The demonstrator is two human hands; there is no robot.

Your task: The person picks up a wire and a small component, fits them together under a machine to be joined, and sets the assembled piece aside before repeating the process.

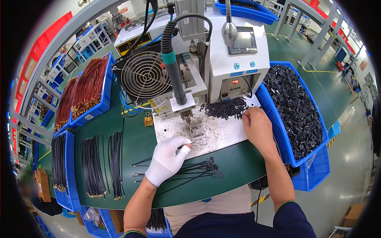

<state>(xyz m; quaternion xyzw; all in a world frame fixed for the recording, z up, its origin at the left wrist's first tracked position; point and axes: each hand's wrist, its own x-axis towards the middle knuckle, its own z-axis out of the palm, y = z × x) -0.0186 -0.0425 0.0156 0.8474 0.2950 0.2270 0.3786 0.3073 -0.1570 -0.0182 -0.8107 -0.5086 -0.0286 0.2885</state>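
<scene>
My left hand (168, 158), in a white glove with bare fingertips, is pinched on a thin black cable just in front of the soldering machine's small metal fixture (197, 133). My bare right hand (258, 126) reaches to the right end of a pile of small black tubes (225, 108) on the white base plate (228, 135). Its fingertips are drawn together, and whatever is between them is hidden. Below the gloved hand lie several black cables with small black ends (212, 168). The soldering iron (176, 79) points down over the fixture.
A blue bin of black plastic parts (293, 107) stands close beside my right arm. To the left are bundles of black cable (93, 166), a blue tray of black cables (59, 162) and blue bins of red cables (89, 87). A round fan (147, 74) stands behind the plate.
</scene>
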